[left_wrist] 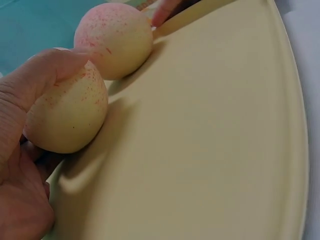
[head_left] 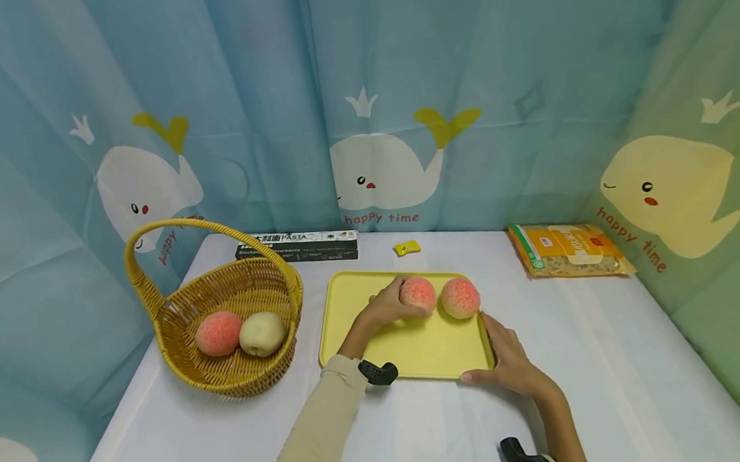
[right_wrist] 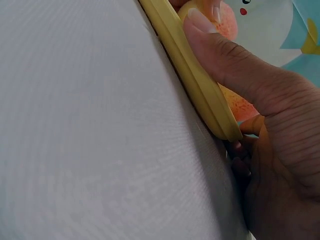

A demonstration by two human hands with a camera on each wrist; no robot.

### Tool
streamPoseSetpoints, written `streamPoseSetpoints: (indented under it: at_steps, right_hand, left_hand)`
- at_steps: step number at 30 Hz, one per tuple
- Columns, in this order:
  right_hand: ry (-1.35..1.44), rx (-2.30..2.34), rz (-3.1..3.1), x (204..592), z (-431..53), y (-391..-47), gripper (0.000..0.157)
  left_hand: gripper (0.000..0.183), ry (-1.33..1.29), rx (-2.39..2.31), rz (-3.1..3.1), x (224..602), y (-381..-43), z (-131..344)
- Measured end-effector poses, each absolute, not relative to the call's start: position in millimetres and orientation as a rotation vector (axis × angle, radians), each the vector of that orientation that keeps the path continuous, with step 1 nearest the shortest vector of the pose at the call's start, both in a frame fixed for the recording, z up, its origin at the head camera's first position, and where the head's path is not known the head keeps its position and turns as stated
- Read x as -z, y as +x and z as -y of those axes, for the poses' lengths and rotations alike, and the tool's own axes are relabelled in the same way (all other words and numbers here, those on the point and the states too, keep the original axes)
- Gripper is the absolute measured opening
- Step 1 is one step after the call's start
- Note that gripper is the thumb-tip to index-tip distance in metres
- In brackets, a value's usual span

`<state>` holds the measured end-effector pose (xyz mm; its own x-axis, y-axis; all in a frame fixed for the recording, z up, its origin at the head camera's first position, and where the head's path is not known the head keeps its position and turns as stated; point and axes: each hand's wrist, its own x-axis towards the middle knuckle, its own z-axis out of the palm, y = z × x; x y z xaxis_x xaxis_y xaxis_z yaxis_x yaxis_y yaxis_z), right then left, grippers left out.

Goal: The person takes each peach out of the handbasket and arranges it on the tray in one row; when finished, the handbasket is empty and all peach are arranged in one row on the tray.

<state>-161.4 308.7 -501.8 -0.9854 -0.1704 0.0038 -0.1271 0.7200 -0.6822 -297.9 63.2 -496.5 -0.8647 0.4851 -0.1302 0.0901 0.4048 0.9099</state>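
Note:
My left hand (head_left: pixel 385 307) grips a pink-and-cream peach (head_left: pixel 418 294) over the yellow tray (head_left: pixel 430 352); in the left wrist view the thumb lies across the top of this peach (left_wrist: pixel 72 117). Whether its underside touches the tray, I cannot tell. Just to its right, a second peach (head_left: pixel 461 298) rests on the tray. At the tray's front right corner, my right hand (head_left: pixel 509 357) holds the rim. The right wrist view has the thumb over the tray edge (right_wrist: pixel 197 82) and the other fingers at its outer side, partly hidden.
Left of the tray stands a wicker basket (head_left: pixel 183 369) with a raised handle, containing a peach (head_left: pixel 219 334) and a pale round fruit (head_left: pixel 262 334). Behind are a dark pasta box (head_left: pixel 307 248), a small yellow packet (head_left: pixel 407 248) and an orange food bag (head_left: pixel 571 250). Curtains surround the white table.

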Motion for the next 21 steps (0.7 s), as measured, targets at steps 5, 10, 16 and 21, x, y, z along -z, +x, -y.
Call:
streamPoseSetpoints:
  at_steps: [5,10,16,21]
  right_hand:
    - [-0.261,1.118,-2.862,501.6,-309.1,-162.0,0.124]
    - [-0.244,1.105,-2.862,501.0,-309.5,-161.4,0.124]
    - [-0.273,1.113,-2.872,500.1,-308.7,-161.1,0.123]
    - [-0.269,1.117,-2.875,499.3,-307.8,-160.5,0.123]
  left_hand:
    - [0.082,0.508,-1.395,-2.336,495.4,-299.5,-68.1]
    - [0.082,0.505,-1.369,-2.354,494.2,-299.9,-72.3]
    - [0.08,0.476,-1.42,-2.322,494.9,-299.6,-72.9]
    - [0.075,0.464,-1.508,-2.268,499.5,-301.2,-71.9]
